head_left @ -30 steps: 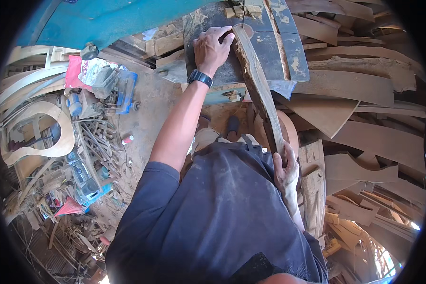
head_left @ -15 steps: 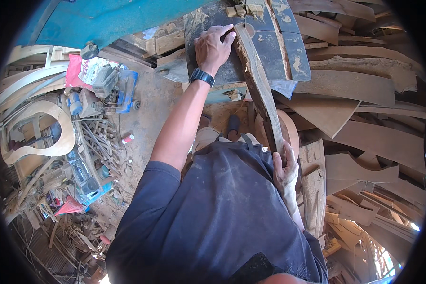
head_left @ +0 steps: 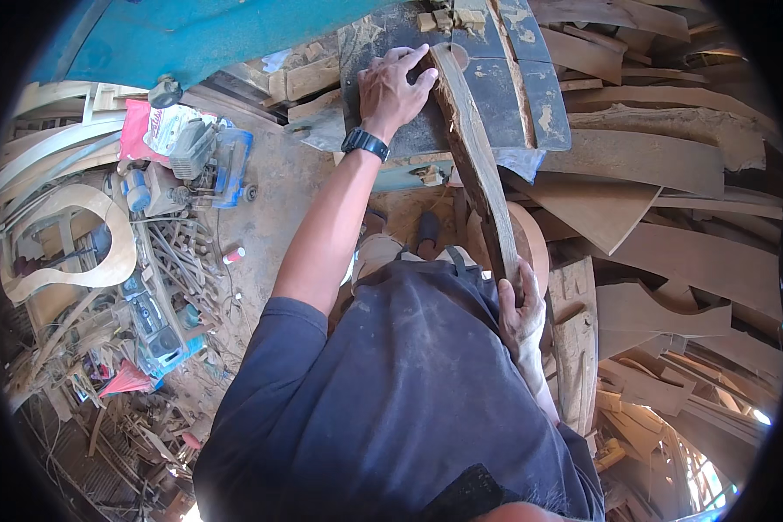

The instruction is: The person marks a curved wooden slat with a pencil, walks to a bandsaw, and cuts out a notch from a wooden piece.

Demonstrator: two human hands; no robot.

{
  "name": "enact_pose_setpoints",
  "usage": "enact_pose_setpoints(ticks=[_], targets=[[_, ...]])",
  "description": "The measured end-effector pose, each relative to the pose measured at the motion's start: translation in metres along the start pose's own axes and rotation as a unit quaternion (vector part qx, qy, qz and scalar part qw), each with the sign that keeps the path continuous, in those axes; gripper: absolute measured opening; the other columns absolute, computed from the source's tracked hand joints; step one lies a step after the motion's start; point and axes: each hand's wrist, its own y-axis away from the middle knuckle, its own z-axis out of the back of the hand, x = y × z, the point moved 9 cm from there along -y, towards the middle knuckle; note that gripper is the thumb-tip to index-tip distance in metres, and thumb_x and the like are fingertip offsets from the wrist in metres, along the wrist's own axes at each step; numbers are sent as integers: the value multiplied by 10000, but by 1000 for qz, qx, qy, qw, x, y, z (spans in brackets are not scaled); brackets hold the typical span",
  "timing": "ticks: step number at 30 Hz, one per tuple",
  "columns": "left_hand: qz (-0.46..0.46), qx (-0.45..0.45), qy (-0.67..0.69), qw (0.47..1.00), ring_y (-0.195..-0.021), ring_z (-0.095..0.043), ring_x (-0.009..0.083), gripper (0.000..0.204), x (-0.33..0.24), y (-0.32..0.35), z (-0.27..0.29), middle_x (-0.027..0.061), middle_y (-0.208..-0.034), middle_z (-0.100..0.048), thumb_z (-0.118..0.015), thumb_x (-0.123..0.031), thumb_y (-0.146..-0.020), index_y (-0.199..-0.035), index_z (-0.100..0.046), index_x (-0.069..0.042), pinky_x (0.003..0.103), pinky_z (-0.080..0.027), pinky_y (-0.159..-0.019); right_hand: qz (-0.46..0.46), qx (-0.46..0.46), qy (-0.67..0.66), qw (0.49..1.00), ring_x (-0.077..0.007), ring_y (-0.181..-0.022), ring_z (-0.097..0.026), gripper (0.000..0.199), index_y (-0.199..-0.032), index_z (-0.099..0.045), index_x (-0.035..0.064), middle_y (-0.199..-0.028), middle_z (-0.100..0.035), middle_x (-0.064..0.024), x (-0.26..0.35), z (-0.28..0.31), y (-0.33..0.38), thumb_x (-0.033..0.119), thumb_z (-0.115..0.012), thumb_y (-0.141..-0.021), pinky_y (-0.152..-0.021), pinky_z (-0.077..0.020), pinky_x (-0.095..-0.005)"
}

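Observation:
A long, narrow, rough-edged wooden board [head_left: 477, 150] lies with its far end on a dark metal machine table [head_left: 400, 122] and its near end reaching back beside my body. My left hand [head_left: 394, 90], with a dark watch on the wrist, rests over the table left of the board's far end. Its fingers are spread, and the index fingertip is at the board's edge; whether it touches cannot be made out. At the near end my right hand [head_left: 522, 313] grips the board, thumb on the left and fingers on the right.
A blue machine housing [head_left: 209, 39] spans the far left, and a small metal fitting [head_left: 451, 20] sits beyond the board. Curved wood offcuts [head_left: 661, 157] are piled at the right. Leftward on the floor are a ring-shaped wooden piece [head_left: 117, 235], a radio-like device [head_left: 154, 326] and scraps.
My left wrist and forearm have shifted slightly left, and the left thumb sits a little nearer. The board and my right hand have hardly moved.

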Motion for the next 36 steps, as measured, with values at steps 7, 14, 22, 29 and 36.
enact_pose_setpoints(ticks=[7, 14, 22, 29, 36], targets=[[6, 7, -2, 1000, -1248, -577, 297, 491, -3, 1, 0, 20, -1373, -630, -638, -466, -949, -1398, -631, -265, 500, -381, -1054, -14, 5, -14, 1000, -342, -1161, -681, 480, -1407, -547, -5, -1239, -686, -251, -6, -3, -1, 170, -616, -966, -1009, -505, -400], [5, 0, -1, 1000, -1234, -581, 297, 480, -2, 0, 0, 19, -1369, -633, -631, -458, -959, -1396, -633, -260, 497, -386, -1043, -14, 5, -7, 1000, -344, -1188, -666, 479, -1408, -544, -10, -1267, -676, -244, -5, -4, -3, 166, -613, -967, -1025, -496, -398], [10, 1, -4, 1000, -1235, -580, 293, 476, -1, -1, -1, 14, -1372, -633, -633, -448, -959, -1396, -634, -259, 487, -388, -1045, -32, 13, -9, 999, -360, -1207, -656, 471, -1404, -547, -9, -1275, -670, -253, -4, -6, -2, 162, -613, -970, -1031, -495, -407], [1, -2, 0, 1000, -1248, -576, 284, 498, -2, 1, 1, 7, -1392, -624, -654, -418, -927, -1398, -629, -260, 472, -385, -1059, 0, 6, 7, 1000, -365, -1194, -663, 469, -1403, -547, -7, -1266, -672, -258, 2, -6, -3, 161, -614, -970, -1024, -501, -408], [5, 5, -3, 1000, -1254, -575, 284, 500, -3, 1, 0, 3, -1403, -619, -652, -416, -929, -1403, -623, -261, 473, -388, -1061, -11, -1, -3, 1000, -361, -1164, -681, 466, -1399, -549, -9, -1244, -682, -257, 3, -8, -3, 158, -615, -970, -1001, -514, -409]])
